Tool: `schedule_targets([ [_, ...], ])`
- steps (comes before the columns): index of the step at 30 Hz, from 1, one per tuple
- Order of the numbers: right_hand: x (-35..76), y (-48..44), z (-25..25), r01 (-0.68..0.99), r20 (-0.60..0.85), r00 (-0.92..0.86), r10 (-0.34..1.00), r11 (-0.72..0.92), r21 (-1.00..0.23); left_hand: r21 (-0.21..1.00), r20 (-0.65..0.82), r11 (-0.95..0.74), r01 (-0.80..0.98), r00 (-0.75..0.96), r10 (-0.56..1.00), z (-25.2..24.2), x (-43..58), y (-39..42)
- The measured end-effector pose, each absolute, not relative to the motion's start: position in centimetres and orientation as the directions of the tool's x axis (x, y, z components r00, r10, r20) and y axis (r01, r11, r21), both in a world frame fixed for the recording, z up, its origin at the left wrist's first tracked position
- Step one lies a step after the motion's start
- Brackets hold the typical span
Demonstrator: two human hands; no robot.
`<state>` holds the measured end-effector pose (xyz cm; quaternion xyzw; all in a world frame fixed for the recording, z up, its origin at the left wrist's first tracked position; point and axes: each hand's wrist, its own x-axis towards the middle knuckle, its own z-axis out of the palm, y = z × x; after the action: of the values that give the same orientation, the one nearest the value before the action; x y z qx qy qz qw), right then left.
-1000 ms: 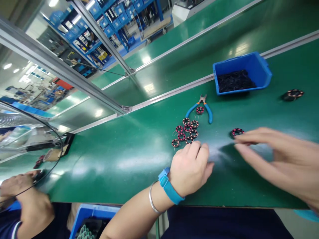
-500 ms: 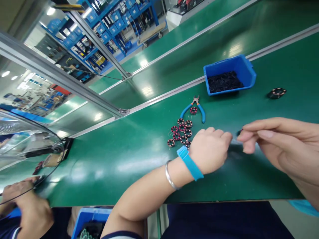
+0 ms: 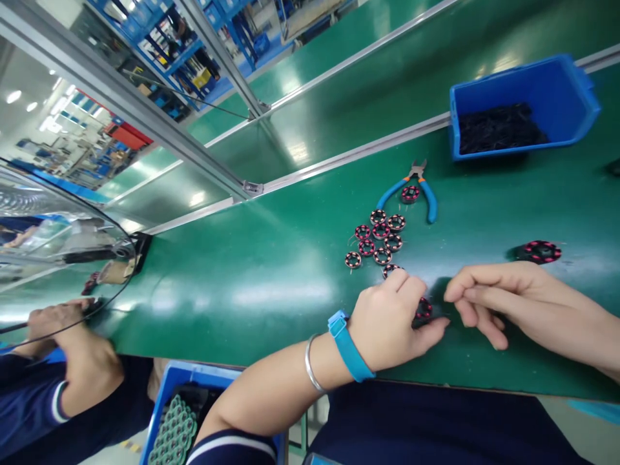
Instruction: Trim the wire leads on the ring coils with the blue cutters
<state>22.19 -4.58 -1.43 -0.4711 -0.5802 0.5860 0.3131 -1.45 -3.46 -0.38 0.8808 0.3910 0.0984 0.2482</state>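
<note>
My left hand (image 3: 394,320), wearing a blue wrist strap (image 3: 351,349) and a silver bangle (image 3: 312,365), is curled around a small black wound ring with pink segments (image 3: 424,309). Its thumb points right under the ring. My right hand (image 3: 504,300) is close by on the right, thumb and forefinger pinched together, the other fingers loosely bent. Whatever lies in that pinch is too small to make out. Beyond my right hand lies another black-and-pink ring (image 3: 542,250). Several similar rings (image 3: 382,230) cluster on the green bench beyond my left hand.
Blue-handled cutting pliers (image 3: 430,200) lie open, with a ring (image 3: 410,194) between the handles. Behind them stands a blue bin (image 3: 526,155) of thin black pieces. A co-worker's hands (image 3: 61,320) rest at the far left. Below the bench edge is another blue bin (image 3: 194,369) holding green-and-black parts.
The view has shifted. My left hand has turned and opened somewhat, so the ring in it now shows. My right hand has lowered, and a ring beyond it has come into sight.
</note>
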Motion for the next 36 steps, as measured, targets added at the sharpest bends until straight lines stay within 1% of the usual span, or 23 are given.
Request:
schedule_targets([
  [4,22.0,-4.5,-1.6,0.074,-0.256,-0.418,0.871,-0.249,-0.966,0.620,-0.049,-0.474,0.625,0.634,0.772,0.0,-1.1,-3.1],
  [11,21.4,-4.3,-0.8,0.028,-0.326,-0.365,0.872,-0.339,-0.940,0.753,-0.050,-0.354,0.555,0.585,0.810,-0.2,-0.6,-2.5],
  [15,21.2,-4.2,-0.3,-0.010,-0.377,-0.314,0.871,-0.400,-0.916,0.796,-0.039,-0.326,0.510,0.580,0.813,-0.6,-0.4,-2.5],
  [18,21.5,-4.1,-0.2,-0.018,-0.418,-0.273,0.866,-0.439,-0.898,0.814,-0.028,-0.321,0.484,0.586,0.810,-0.7,-0.2,-2.5],
  [23,21.9,-4.0,-0.1,0.053,-0.438,-0.233,0.868,-0.439,-0.897,0.824,-0.032,-0.313,0.472,0.591,0.806,-0.5,0.0,-2.3],
  [26,21.7,-4.0,0.1,0.084,-0.428,-0.226,0.875,-0.420,-0.904,0.813,-0.025,-0.332,0.478,0.599,0.801,-0.4,0.1,-2.4],
  [33,21.2,-3.9,0.4,0.101,-0.403,-0.177,0.898,-0.391,-0.915,0.787,-0.009,-0.372,0.492,0.612,0.791,-0.6,0.3,-2.4],
  [36,21.3,-4.0,0.2,0.098,-0.382,-0.174,0.908,-0.370,-0.924,0.788,-0.033,-0.360,0.499,0.619,0.785,-0.6,0.3,-2.4],
])
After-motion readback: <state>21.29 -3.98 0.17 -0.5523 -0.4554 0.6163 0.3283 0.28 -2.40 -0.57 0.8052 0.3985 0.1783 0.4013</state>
